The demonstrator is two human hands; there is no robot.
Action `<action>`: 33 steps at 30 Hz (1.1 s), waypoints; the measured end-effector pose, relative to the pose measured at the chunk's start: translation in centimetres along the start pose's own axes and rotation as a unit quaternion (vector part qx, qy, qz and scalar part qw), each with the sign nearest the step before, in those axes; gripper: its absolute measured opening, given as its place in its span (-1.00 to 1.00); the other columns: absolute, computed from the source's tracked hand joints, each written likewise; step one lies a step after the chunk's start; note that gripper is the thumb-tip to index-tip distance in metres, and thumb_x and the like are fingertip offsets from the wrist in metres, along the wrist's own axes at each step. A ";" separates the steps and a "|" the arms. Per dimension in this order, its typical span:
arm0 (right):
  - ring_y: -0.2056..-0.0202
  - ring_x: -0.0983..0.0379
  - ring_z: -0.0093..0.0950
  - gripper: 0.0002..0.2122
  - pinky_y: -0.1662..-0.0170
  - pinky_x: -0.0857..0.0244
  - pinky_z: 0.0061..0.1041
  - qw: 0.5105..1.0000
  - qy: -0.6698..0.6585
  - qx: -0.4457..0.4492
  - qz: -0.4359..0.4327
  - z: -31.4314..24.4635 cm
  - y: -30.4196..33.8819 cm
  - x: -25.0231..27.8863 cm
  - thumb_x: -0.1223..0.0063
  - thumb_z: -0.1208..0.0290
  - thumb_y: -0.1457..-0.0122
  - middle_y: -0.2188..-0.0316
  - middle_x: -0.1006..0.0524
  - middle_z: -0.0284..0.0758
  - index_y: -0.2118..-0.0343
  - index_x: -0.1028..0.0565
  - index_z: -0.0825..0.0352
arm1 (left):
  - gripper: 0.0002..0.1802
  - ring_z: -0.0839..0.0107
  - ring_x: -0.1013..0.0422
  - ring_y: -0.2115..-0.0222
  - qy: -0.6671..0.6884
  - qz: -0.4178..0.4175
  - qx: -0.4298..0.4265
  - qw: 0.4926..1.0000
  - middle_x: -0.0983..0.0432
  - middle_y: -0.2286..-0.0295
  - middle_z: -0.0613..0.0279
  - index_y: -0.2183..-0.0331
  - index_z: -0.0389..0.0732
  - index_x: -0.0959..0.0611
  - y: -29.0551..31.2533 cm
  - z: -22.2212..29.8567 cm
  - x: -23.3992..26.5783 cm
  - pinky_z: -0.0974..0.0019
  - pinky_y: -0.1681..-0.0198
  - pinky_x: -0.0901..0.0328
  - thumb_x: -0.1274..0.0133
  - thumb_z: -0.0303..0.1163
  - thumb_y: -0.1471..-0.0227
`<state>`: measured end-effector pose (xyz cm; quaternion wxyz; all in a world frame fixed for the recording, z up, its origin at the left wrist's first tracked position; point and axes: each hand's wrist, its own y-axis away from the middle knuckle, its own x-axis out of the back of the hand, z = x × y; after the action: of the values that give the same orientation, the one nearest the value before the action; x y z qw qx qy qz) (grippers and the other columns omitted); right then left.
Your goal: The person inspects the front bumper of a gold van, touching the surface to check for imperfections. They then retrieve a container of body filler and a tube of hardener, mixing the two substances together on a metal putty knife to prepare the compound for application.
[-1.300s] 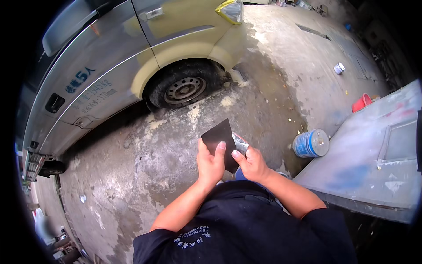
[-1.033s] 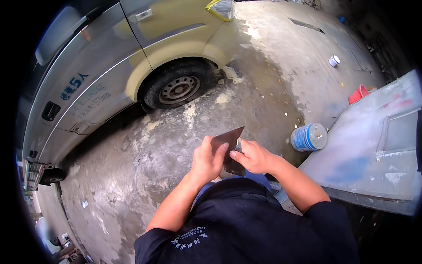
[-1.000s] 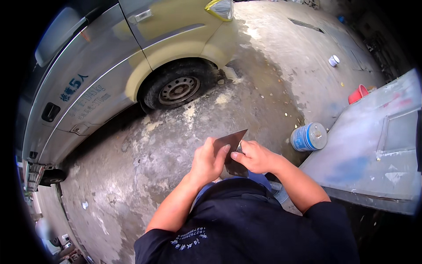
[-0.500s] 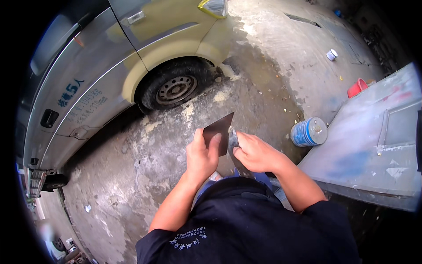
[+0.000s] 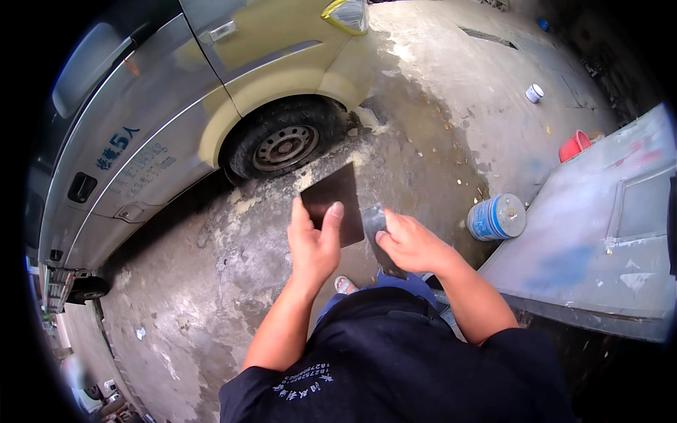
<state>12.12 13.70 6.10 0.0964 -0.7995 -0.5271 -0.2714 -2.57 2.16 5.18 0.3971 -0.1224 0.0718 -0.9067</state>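
Gripping a dark brown, flat, four-sided plate [image 5: 347, 211]: left hand [image 5: 314, 243]. Right hand [image 5: 412, 243] has a narrow grey flat blade, metal by the look [image 5: 374, 220]. All positions are as seen from the black-tyred, grey-rimmed front wheel [image 5: 285, 146] of the silver and yellow-green van [image 5: 169, 106]. Plate and blade sit on the wearer's side of the wheel, slightly right, raised over the stained concrete floor [image 5: 190, 282].

Containers: three readable. Blue-and-white cylindrical bucket [image 5: 488, 220], well right of the wheel and nearer the wearer; pale top covers it, contents hidden. Tapered red plastic container [image 5: 575, 146], farther right, level with the wheel, by the grey paint-smeared panel [image 5: 578, 233]; can't see inside. Small white can [image 5: 534, 93], far right and beyond the wheel; too small to tell what's in it.

Count: plate x1, blade x1, van wheels x2 in view, sandalled foot x1 [image 5: 344, 284].

Pose: left forearm angles up from the lower edge, thumb flat on plate face, fingers behind. Right forearm slants in from lower right, thumb pressed on blade, fingers curled. Blade's just beside plate's right edge; can't tell if touching.
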 end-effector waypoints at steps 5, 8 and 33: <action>0.01 -0.38 -0.07 -0.58 -0.02 -0.26 -0.29 0.988 -0.080 0.114 0.065 0.5 1.0 0.0 0.14 0.44 -0.22 0.06 -0.44 0.00 -0.14 -0.22 0.37 | -0.65 0.42 -0.43 0.24 0.284 0.035 0.241 0.927 -0.45 0.19 0.17 0.04 -0.27 -0.36 1.1 -2.3 -0.4 0.32 0.14 -0.39 0.03 -0.58 -0.10; 0.00 -0.37 -0.08 -0.56 -0.04 -0.27 -0.30 0.986 -0.075 0.122 0.085 -0.1 1.2 -1.7 0.13 0.53 -0.20 0.00 -0.40 -0.01 -0.16 -0.21 0.37 | -0.64 0.42 -0.42 0.21 0.277 0.065 0.198 0.938 -0.45 0.19 0.17 0.04 -0.27 -0.35 2.4 -2.7 -1.9 0.35 0.11 -0.37 0.04 -0.60 -0.10; 0.10 -0.41 -0.12 -0.49 0.10 -0.33 -0.11 0.976 0.187 0.058 0.092 6.7 2.9 -7.1 -0.11 0.36 -0.05 0.10 -0.47 -0.18 -0.10 -0.29 0.29 | -0.63 0.49 -0.39 0.22 0.260 0.045 0.100 0.959 -0.43 0.18 0.20 0.03 -0.27 -0.35 0.8 -1.7 0.0 0.38 0.12 -0.32 -0.01 -0.54 -0.11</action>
<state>14.78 9.77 -2.91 0.2638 -0.7730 -0.4383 -0.3751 -2.48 1.70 3.32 0.4153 0.1610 0.0871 -0.8911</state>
